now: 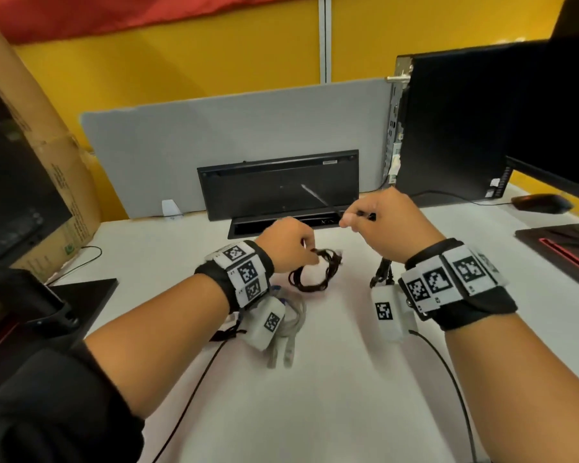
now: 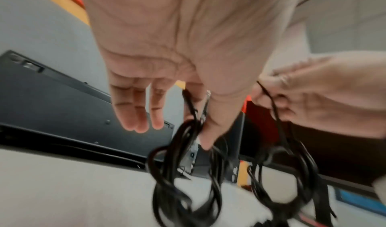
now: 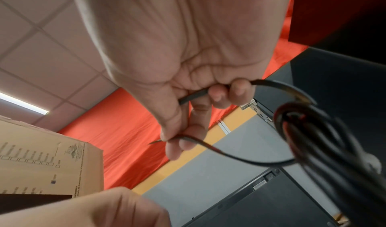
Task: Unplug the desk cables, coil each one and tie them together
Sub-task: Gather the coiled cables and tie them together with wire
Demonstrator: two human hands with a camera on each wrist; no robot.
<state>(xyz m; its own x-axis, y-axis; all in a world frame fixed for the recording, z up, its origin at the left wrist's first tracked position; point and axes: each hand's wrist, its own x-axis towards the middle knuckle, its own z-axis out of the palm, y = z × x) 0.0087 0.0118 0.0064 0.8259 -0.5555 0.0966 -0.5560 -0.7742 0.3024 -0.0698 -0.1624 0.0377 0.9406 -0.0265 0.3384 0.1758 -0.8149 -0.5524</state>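
My left hand (image 1: 310, 259) pinches a coiled black cable (image 1: 315, 272) between thumb and forefinger just above the white desk (image 1: 348, 379); the other fingers stay straight. The left wrist view shows that pinch of the left hand (image 2: 200, 126) at the top of the coil (image 2: 183, 172). My right hand (image 1: 351, 222) is higher and to the right. It pinches a thin black tie strap (image 3: 229, 154) looped round a second black coil (image 3: 313, 139), which hangs below the hand (image 1: 381, 272). The right hand (image 3: 179, 141) holds both strap ends.
A coiled grey cable (image 1: 291, 332) lies on the desk under my left wrist. A black keyboard (image 1: 278, 185) leans on the grey divider (image 1: 214, 128). A PC tower (image 1: 448, 128), a mouse (image 1: 542, 202) and a monitor stand at right, a cardboard box (image 1: 47, 162) at left.
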